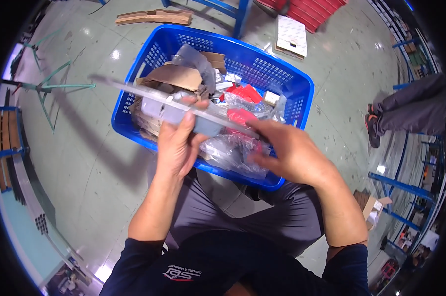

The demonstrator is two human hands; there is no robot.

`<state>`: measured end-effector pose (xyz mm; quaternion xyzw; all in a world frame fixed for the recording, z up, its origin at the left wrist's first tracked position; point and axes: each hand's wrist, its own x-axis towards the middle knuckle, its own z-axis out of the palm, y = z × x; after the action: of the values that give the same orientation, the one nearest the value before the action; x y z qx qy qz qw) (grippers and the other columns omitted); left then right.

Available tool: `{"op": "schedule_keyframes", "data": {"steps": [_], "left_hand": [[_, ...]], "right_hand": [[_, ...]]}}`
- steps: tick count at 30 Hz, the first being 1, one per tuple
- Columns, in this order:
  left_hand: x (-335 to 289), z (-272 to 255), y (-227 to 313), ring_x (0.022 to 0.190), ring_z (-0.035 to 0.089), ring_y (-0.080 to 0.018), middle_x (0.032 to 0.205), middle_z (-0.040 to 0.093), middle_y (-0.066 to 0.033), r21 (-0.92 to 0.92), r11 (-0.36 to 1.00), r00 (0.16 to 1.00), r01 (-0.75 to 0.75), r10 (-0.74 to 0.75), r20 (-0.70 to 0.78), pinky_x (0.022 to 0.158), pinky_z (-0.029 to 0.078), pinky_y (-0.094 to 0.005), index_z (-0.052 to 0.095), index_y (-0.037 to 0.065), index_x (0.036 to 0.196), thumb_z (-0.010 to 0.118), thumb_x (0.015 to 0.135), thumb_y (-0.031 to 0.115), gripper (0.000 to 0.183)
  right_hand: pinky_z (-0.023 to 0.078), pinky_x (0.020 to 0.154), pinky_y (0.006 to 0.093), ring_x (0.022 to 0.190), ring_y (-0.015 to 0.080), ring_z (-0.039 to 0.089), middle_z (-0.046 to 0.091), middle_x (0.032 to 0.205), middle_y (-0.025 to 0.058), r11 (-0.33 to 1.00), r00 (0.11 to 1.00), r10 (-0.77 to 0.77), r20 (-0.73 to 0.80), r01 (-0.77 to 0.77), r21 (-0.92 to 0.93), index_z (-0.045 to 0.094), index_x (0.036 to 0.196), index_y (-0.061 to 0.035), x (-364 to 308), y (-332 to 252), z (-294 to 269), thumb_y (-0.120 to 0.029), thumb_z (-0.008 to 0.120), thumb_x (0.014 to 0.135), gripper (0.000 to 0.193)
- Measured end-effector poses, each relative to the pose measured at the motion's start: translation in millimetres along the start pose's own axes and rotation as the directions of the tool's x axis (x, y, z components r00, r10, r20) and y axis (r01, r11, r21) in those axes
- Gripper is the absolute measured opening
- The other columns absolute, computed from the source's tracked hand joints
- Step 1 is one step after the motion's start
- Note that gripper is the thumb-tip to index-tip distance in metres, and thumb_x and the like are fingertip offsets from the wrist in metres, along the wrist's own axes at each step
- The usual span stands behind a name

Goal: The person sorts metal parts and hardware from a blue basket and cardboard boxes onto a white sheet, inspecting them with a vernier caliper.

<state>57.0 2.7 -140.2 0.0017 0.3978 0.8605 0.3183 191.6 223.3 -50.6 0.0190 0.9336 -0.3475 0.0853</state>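
My left hand (pixel 176 143) is closed round a long pale strip (pixel 154 94), thumb on the near side. A grey block-like part (pixel 203 124) sits along the strip's underside; its exact kind is blurred. The strip slants over the basket, its left end past the basket rim, its right end near my right hand (pixel 292 153). That hand's thumb and fingers stand apart around the strip's right end, smeared by motion. Below lies the blue plastic basket (pixel 302 84), with cardboard (pixel 176 75), clear plastic wrap (pixel 233 158), and red pieces (pixel 245 93) in it.
The basket stands before my legs. A long cardboard piece (pixel 154 18), a white box (pixel 291 35) and a red crate (pixel 314 12) lie on the floor beyond it. A green metal stand (pixel 45 86) is at left. Another person's legs (pixel 410 108) and blue racks (pixel 400 185) are at right.
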Motion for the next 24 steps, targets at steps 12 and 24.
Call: {"op": "schedule_keyframes", "data": {"steps": [12, 24], "left_hand": [[111, -14, 11, 0.131, 0.064, -0.0241, 0.143, 0.066, -0.0167, 0.873, 0.367, 0.936, -0.323, -0.015, 0.353, 0.112, 0.049, -0.0384, 0.055, 0.001, 0.15, 0.074, 0.102, 0.022, 0.055], [92, -139, 42, 0.137, 0.057, -0.0355, 0.147, 0.059, -0.0214, 0.922, -0.375, 0.913, -0.101, 0.333, 0.236, 0.117, 0.044, -0.0439, 0.053, -0.001, 0.149, 0.073, 0.097, 0.008, 0.057]], "right_hand": [[0.046, 0.069, 0.0386, 0.072, 0.0184, 0.052, 0.054, 0.075, 0.0091, 0.745, 0.509, 0.624, -0.593, -0.616, 0.255, 0.063, 0.104, -0.0006, -169, 231, 19, -0.032, 0.057, 0.112, 0.034], [0.052, 0.072, 0.0442, 0.073, 0.0303, 0.065, 0.066, 0.078, 0.0183, 0.439, 0.272, 0.886, -0.374, -0.751, 0.494, 0.067, 0.114, -0.0009, -195, 397, 274, -0.038, 0.054, 0.113, 0.04]]}}
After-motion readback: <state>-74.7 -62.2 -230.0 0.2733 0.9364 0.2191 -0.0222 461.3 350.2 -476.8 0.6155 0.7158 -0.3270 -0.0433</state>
